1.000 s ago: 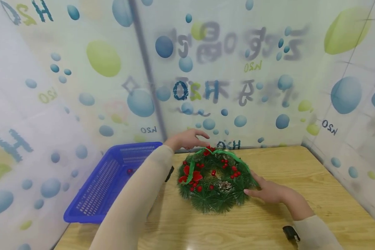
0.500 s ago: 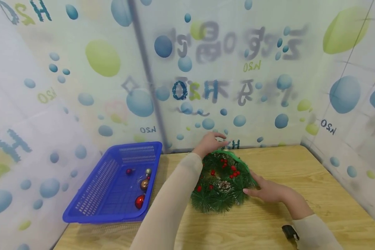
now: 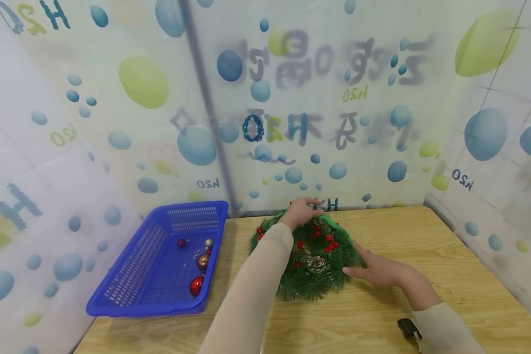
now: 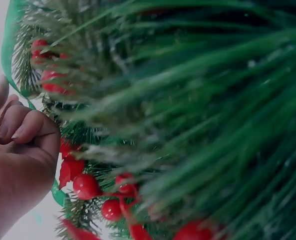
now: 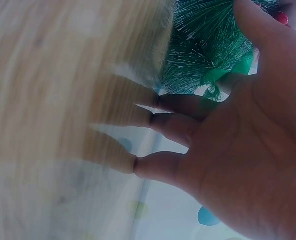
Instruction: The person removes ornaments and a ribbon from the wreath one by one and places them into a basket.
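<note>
A green Christmas wreath (image 3: 302,285) with red berries and a pine cone (image 3: 316,263) lies on the table. A green ribbon (image 3: 337,226) runs along its far and right side. My left hand (image 3: 300,212) reaches across to the wreath's far edge; in the left wrist view its fingers (image 4: 30,125) curl at the ribbon, which passes behind them. My right hand (image 3: 380,269) holds the wreath's right edge, thumb over the needles. In the right wrist view, its other fingers (image 5: 160,165) reach down to the tabletop, and the index finger lies beside the ribbon.
On the left stands a blue plastic basket (image 3: 134,309) holding several baubles, among them a red one (image 3: 196,285) and a copper one (image 3: 202,263). The wooden table (image 3: 451,275) ends at a bubble-printed curtain (image 3: 358,187). A small black object (image 3: 409,328) sits at my right cuff.
My left hand has moved right along the wreath's far edge and its fingers have come down onto the ribbon. The baubles in the basket have come into view. The right hand stays put.
</note>
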`<state>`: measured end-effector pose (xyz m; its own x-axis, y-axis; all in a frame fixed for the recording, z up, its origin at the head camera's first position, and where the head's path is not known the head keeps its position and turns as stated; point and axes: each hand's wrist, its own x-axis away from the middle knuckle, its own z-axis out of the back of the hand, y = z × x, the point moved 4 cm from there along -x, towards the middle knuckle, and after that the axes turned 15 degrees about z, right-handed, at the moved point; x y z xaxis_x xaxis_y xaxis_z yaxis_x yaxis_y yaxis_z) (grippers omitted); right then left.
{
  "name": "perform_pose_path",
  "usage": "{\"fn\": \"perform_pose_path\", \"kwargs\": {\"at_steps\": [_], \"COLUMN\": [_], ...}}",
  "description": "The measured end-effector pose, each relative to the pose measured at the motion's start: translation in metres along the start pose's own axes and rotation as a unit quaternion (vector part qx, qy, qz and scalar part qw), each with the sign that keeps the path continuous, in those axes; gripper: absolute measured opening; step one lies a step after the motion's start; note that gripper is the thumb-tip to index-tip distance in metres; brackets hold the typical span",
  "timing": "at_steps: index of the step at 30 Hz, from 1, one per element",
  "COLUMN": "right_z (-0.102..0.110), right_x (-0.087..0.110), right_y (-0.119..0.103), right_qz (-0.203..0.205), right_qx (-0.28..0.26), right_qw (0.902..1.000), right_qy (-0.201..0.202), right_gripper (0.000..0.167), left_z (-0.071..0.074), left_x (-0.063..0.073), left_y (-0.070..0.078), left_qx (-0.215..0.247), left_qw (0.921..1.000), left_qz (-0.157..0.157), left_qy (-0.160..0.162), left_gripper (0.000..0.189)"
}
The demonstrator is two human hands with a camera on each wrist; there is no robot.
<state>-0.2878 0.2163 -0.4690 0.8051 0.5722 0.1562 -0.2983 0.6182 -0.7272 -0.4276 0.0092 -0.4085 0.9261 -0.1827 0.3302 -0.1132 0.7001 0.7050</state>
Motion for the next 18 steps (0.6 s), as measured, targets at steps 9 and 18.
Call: {"fn": "perform_pose_path", "kwargs": {"at_steps": [9, 18], "right_z": [0.000, 0.000], "right_x": [-0.001, 0.000], "right_y": [-0.002, -0.003], "right_qz": [0.006, 0.012], "right_qx": [0.007, 0.012], "right_qw": [1.0000, 0.9999], "right_qy": [0.002, 0.004], "right_gripper": [0.110, 0.109], "left_z": [-0.008, -0.014], "left_x": [-0.001, -0.004], "left_y": [-0.010, -0.018], "left_qx": [0.005, 0.026], "left_qw": [0.9998, 0.9992], "left_qz": [0.016, 0.029], "left_qy": [-0.007, -0.003], "left_gripper": [0.044, 0.045]}}
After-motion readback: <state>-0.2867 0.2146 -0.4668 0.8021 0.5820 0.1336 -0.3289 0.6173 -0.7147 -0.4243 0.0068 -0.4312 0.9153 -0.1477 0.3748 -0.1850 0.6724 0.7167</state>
